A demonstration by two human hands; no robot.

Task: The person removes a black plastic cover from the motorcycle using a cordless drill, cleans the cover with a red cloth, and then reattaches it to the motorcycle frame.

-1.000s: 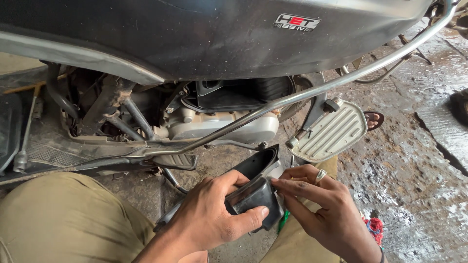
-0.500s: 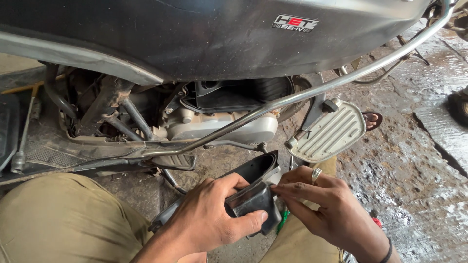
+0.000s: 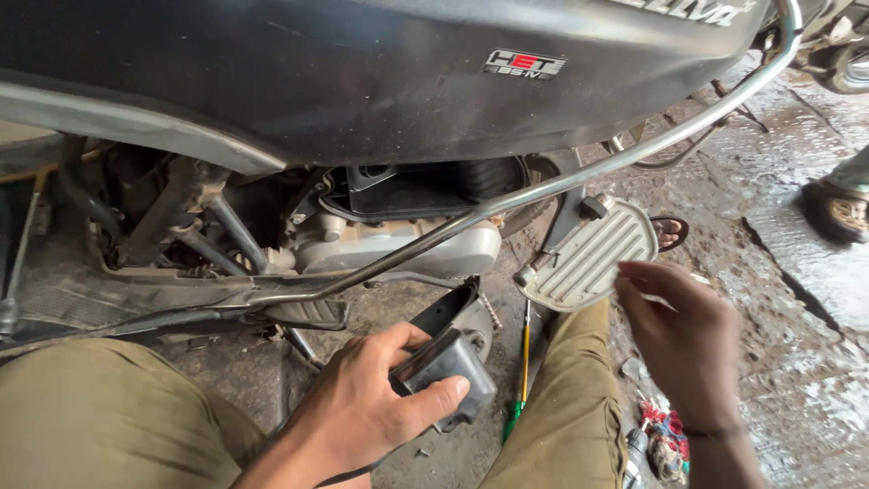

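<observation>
My left hand (image 3: 367, 412) grips a small black plastic scooter part (image 3: 450, 371), low in the middle of the view, between my knees. My right hand (image 3: 679, 335) is lifted off to the right, apart from the part, with a small pale thin piece pinched between its fingertips. Just beyond it hangs the scooter's ribbed grey footrest plate (image 3: 593, 254). Behind both hands is the dark scooter body (image 3: 362, 72) with its silver engine casing (image 3: 398, 249) exposed.
A chrome guard rail (image 3: 579, 177) runs diagonally across the scooter's side. A screwdriver with a green and yellow handle (image 3: 520, 380) lies on the wet concrete floor (image 3: 787, 299). Small bits of clutter sit at the lower right. Another person's sandalled foot (image 3: 837, 208) is at the right edge.
My right hand has let go of the black part and pulled away up and to the right. The left hand keeps holding the part. The view has shifted slightly left.
</observation>
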